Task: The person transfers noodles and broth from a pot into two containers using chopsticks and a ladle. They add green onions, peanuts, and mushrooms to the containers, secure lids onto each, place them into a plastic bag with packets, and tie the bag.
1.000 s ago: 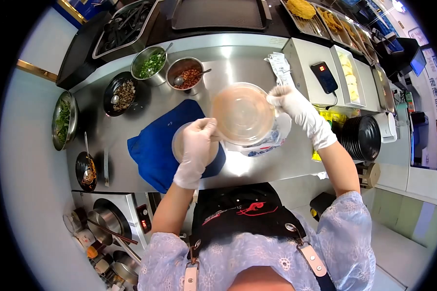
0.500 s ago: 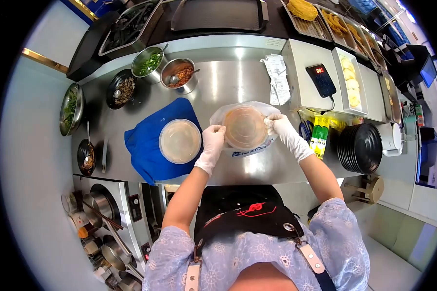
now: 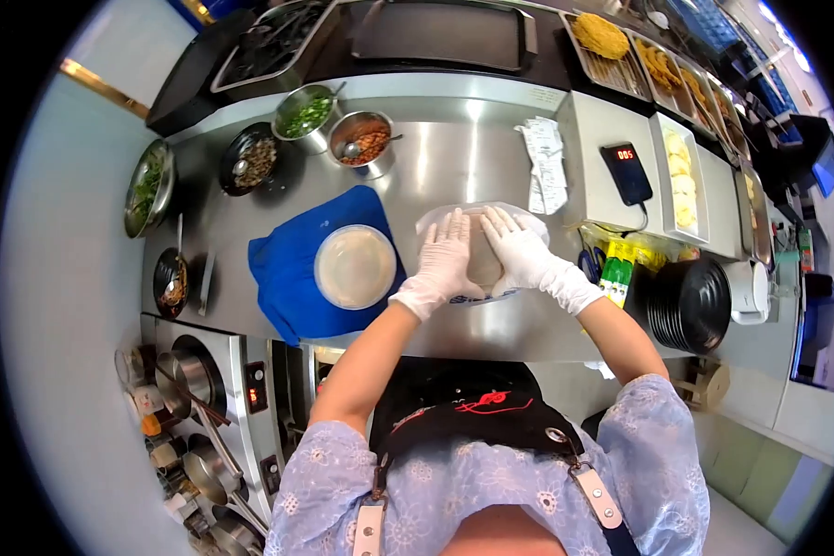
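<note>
A round plastic container [image 3: 481, 255] with a see-through lid sits on the steel counter, with a whitish plastic bag [image 3: 532, 222] spread around it. My left hand [image 3: 443, 259], in a white glove, lies flat on the left side of the lid, fingers stretched out. On the lid's right side rests my gloved right hand [image 3: 521, 252], also flat with fingers extended. Together they cover most of the lid, so the contents are hidden. Left of them, a second round lidded container [image 3: 354, 267] stands on a blue cloth [image 3: 283, 269].
Behind are a pot of chopped greens [image 3: 306, 116], a pot of reddish-brown bits [image 3: 366, 144] and a black bowl [image 3: 248, 159]. Paper receipts [image 3: 545, 167] lie at the back. To the right are a timer [image 3: 626, 174] and stacked black plates [image 3: 700, 306].
Both hands have gone from pinching the container's lid at its edges to lying flat on top of it. The whole view has shifted slightly.
</note>
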{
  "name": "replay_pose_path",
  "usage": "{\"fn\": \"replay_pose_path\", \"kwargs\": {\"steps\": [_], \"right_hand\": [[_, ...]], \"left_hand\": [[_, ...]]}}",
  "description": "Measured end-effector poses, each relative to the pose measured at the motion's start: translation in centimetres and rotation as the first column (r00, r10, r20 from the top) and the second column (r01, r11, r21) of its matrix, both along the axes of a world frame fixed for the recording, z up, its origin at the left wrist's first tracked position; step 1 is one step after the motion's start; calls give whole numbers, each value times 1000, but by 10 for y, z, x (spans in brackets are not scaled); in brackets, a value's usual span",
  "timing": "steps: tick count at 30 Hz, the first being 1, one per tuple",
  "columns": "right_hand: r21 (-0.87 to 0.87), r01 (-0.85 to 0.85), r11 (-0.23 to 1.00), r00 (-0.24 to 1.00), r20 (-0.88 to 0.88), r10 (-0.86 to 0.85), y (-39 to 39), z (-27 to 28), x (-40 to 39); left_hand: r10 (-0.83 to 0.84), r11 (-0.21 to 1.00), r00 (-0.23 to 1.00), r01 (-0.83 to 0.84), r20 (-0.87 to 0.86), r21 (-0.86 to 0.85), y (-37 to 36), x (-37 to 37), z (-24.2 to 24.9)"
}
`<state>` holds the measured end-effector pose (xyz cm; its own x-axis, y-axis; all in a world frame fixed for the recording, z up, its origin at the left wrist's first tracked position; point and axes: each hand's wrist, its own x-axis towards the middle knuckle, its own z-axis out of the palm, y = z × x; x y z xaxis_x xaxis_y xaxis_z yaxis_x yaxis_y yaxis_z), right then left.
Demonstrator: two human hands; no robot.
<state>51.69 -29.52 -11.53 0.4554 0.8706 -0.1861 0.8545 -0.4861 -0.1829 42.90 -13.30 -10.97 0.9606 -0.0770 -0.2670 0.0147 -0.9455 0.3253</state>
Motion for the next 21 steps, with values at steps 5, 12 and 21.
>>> {"fn": "replay_pose_path", "kwargs": {"steps": [5,12,21], "right_hand": [[-146,-37,989,995,82,50,17,31,-7],[373,574,729,751,-595,-287,124,3,-75],[22,884,467,217,-905,-367,167,-46,-94]], "left_hand": [[-29,992,999,25,30,123,2,-14,4],[887,455,242,-611,394,-648,127,-136,-6],[690,-155,509,-592,-516,-791,200,-149,-42]]}}
